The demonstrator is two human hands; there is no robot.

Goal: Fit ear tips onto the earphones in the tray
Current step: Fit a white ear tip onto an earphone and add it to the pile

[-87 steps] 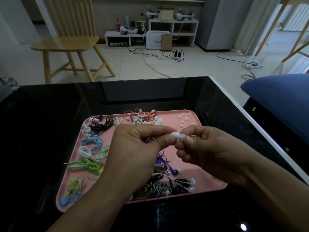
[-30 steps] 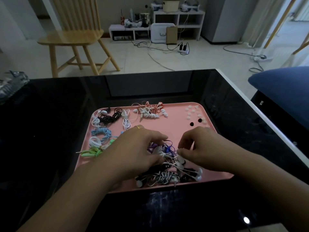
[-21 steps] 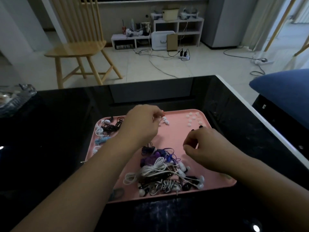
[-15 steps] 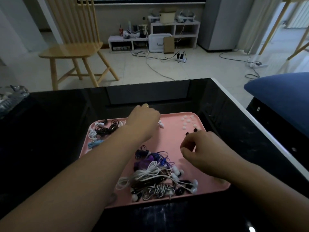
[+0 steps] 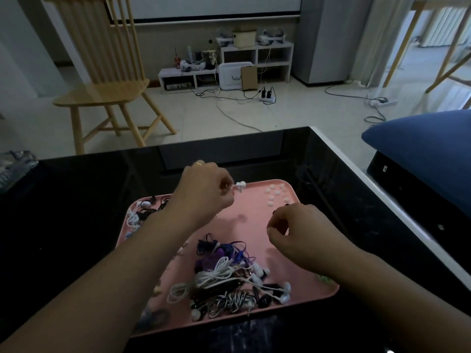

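A pink tray (image 5: 254,210) lies on the black table (image 5: 76,225). A tangle of white, purple, black and striped earphones (image 5: 229,278) fills its near half. Loose white ear tips (image 5: 274,197) sit in the far right corner, with a black tip (image 5: 286,205) beside them. My left hand (image 5: 204,194) reaches over the tray's far edge, its fingers curled at a white earphone (image 5: 239,186) that sticks out from the fingertips. My right hand (image 5: 300,233) hovers over the tray's right side with loosely curled fingers and nothing visible in them. My left arm hides the tray's left part.
More coiled earphones (image 5: 146,211) lie at the tray's far left corner. A clear object (image 5: 15,164) sits at the table's left edge. A wooden chair (image 5: 102,85) stands beyond the table, a blue cushion (image 5: 420,154) to the right.
Both hands left the white earbud they held together and dipped to the near pile. My left hand then reached to the tray's far edge, while my right hand drew back toward the ear tips.
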